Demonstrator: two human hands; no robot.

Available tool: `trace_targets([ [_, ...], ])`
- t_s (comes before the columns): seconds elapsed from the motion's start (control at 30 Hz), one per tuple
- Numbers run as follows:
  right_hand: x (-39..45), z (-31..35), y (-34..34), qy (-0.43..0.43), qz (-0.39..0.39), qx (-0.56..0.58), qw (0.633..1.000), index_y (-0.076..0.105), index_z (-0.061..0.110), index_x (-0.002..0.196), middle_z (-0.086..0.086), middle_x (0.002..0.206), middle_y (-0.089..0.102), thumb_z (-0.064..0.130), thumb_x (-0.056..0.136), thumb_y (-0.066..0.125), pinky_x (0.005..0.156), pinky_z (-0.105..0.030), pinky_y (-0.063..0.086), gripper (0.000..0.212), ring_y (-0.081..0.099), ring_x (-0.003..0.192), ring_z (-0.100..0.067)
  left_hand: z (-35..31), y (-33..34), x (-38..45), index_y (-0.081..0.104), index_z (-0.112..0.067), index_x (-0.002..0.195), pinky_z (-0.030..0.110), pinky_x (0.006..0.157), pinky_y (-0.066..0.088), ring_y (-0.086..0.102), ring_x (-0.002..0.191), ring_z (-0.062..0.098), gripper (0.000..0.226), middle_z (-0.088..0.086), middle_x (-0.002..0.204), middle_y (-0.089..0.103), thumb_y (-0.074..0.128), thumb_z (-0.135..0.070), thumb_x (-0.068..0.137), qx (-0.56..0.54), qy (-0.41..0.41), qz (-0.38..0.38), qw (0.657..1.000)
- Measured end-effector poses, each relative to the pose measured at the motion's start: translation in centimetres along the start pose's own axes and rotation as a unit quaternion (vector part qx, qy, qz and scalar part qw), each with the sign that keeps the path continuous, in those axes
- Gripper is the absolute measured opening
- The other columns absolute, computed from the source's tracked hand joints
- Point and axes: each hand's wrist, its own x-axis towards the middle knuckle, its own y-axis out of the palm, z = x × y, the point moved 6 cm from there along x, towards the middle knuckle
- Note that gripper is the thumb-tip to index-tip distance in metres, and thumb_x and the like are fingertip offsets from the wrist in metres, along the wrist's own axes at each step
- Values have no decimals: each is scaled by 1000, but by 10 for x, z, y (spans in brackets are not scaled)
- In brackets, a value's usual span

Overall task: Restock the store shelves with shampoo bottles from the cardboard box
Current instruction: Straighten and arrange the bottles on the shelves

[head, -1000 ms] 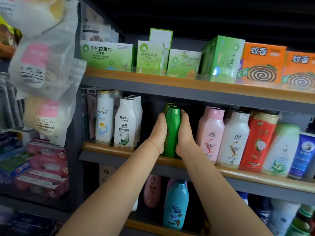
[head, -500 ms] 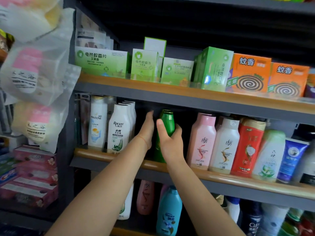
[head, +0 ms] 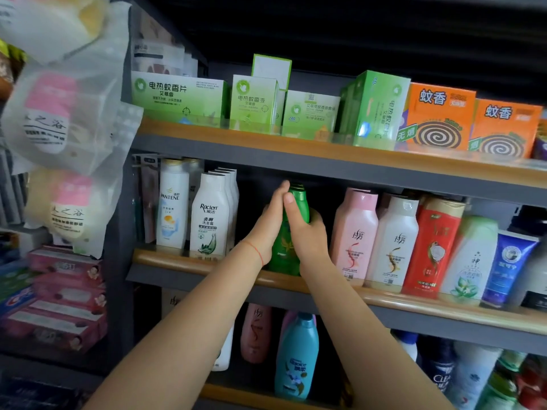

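While both arms reach into middle shelf, green shampoo bottle stands upright at front rail, in gap between white Raclen bottle and pink bottle. Right hand wraps bottle's right side, fingers curled round it, thumb up by cap. Left hand lies flat against bottle's left side, fingers straight — fingertips touching right thumb near top. More green caps line up behind. Top shelf above — green boxes, orange mosquito-coil boxes.
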Motion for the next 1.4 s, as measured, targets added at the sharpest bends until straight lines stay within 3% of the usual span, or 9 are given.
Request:
trace_targets([
  [0.1, -2, 5, -5, -6, -13, 1, 1000, 55, 24, 113, 7, 97, 65, 69, 82, 58, 87, -33, 51, 54, 63, 90, -10, 4, 6, 1, 50, -38, 138, 45, 103, 48, 63, 114, 19, 118, 0, 129, 63, 54, -102, 39, 29, 9, 28, 999],
  [0.23, -10, 12, -14, -17, -30, -30, 999, 49, 22, 137, 4, 112, 59, 66, 94, 34, 92, -30, 44, 63, 57, 107, -17, 8, 9, 6, 48, -40, 140, 45, 99, 52, 65, 113, 20, 115, 0, 129, 64, 63, -98, 41, 47, 15, 55, 997],
  [0.43, -41, 14, -21, -101, -12, -68, 992, 40, 23, 140, 14, 112, 47, 28, 104, 41, 87, -12, 37, 36, 49, 112, -8, 2, 4, 7, 35, -37, 149, 32, 86, 53, 65, 113, 16, 85, 0, 130, 63, 75, -51, 75, 64, 61, 126, 988],
  [0.5, -60, 5, -24, -149, -9, -117, 982, 34, 21, 144, 14, 124, 43, 13, 99, 50, 91, 0, 33, 48, 42, 119, -1, -1, 5, 8, 33, -35, 150, 30, 85, 54, 67, 110, 17, 85, 2, 128, 64, 76, -36, 77, 62, 80, 134, 986],
  [0.67, -81, -16, -25, -183, 7, -172, 968, 20, 13, 153, 2, 145, 35, 11, 94, 55, 111, -28, 38, 68, 38, 132, -9, 4, 10, 12, 35, -32, 149, 37, 83, 57, 70, 104, 23, 90, 9, 126, 65, 76, -27, 70, 14, 86, 143, 986],
  [0.87, -88, -3, -39, -260, -91, -222, 935, 36, 10, 144, 0, 132, 42, 21, 90, 49, 102, -33, 45, 57, 43, 120, -11, 7, 26, 8, 32, -35, 150, 34, 77, 58, 70, 97, 19, 89, 8, 123, 64, 73, -32, 71, -10, 75, 155, 985],
  [1.03, -90, -6, -56, -257, -128, -241, 927, 47, 9, 136, -2, 119, 50, 23, 87, 48, 93, -40, 48, 50, 49, 107, -15, 9, 36, 6, 36, -32, 149, 36, 81, 56, 66, 106, 22, 89, 9, 128, 63, 75, -59, 74, -6, 53, 131, 990],
  [1.23, -90, -4, -60, -250, -129, -239, 929, 49, 15, 132, 2, 113, 50, 25, 86, 46, 90, -45, 49, 47, 51, 103, -16, 13, 43, 6, 73, -18, 91, 34, 75, 53, 67, 73, 21, 63, 9, 83, 71, 46, -75, 87, -61, -20, 105, 992],
  [1.4, -88, -1, -61, -253, -132, -247, 926, 49, 10, 134, -1, 114, 51, 24, 86, 46, 89, -44, 50, 50, 52, 102, -17, 15, 47, 5, 70, -19, 84, 30, 68, 50, 64, 67, 19, 55, 6, 76, 68, 42, -66, 94, -80, -16, 101, 992],
])
